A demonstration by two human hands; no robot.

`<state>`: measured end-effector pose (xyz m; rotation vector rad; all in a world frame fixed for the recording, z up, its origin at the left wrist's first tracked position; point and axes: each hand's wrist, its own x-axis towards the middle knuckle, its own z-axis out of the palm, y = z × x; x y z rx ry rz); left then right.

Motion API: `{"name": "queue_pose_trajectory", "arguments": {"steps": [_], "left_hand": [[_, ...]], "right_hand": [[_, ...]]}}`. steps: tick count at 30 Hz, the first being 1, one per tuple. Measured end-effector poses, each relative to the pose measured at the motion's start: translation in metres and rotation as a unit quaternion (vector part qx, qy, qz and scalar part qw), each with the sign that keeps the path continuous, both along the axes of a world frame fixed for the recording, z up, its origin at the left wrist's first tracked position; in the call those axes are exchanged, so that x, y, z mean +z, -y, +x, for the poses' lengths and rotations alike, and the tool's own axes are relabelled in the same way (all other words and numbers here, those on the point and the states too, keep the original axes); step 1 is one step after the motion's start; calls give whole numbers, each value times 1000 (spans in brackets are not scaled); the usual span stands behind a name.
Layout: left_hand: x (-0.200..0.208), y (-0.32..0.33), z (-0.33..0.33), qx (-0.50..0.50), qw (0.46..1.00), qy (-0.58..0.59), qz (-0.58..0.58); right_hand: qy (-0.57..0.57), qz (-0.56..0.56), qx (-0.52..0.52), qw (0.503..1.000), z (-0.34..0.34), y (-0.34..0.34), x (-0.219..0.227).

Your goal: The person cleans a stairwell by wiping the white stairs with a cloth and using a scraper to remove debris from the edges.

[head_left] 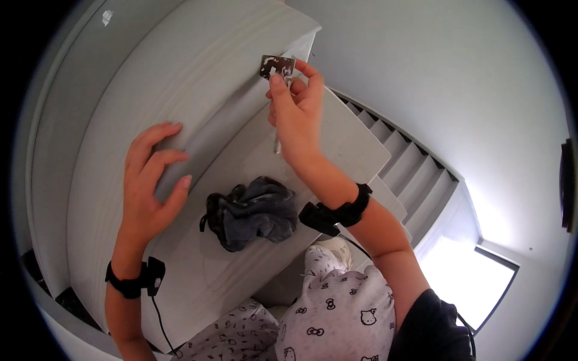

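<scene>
My right hand (299,123) grips a small scraper (271,62) with a flat, square blade, dark brown and flecked with white. Its thin handle sticks out below the palm. The blade is up near the edge of the higher pale stair step (198,60); whether it touches the step cannot be told. My left hand (144,192) is open over that same step, fingers apart and curved, holding nothing. Between and below the hands, a crumpled dark grey cloth (259,213) with black parts lies on the lower step (223,271).
To the right, a flight of grey stairs (409,165) runs beside a pale wall (421,72). A bright window (475,289) is at lower right. Black straps (127,280) with thin cables circle both wrists. My patterned trouser legs (337,313) and a light shoe (337,248) are below.
</scene>
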<state>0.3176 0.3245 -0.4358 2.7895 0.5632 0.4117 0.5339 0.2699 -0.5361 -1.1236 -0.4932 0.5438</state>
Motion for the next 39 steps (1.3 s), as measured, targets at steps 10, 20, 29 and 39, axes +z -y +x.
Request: {"name": "queue_pose_trajectory", "arguments": {"steps": [10, 20, 29, 39], "left_hand": [[1, -1, -3, -4, 1000, 7, -11], [-4, -2, -2, -4, 1000, 14, -16], [21, 7, 47, -62, 997, 19, 32], [-3, -22, 91, -45, 998, 22, 50]], "right_hand": [[270, -107, -100, 952, 52, 11, 28], [469, -160, -210, 843, 113, -1, 45], [499, -217, -204, 814, 127, -13, 46], [566, -251, -278, 735, 127, -20, 37]]}}
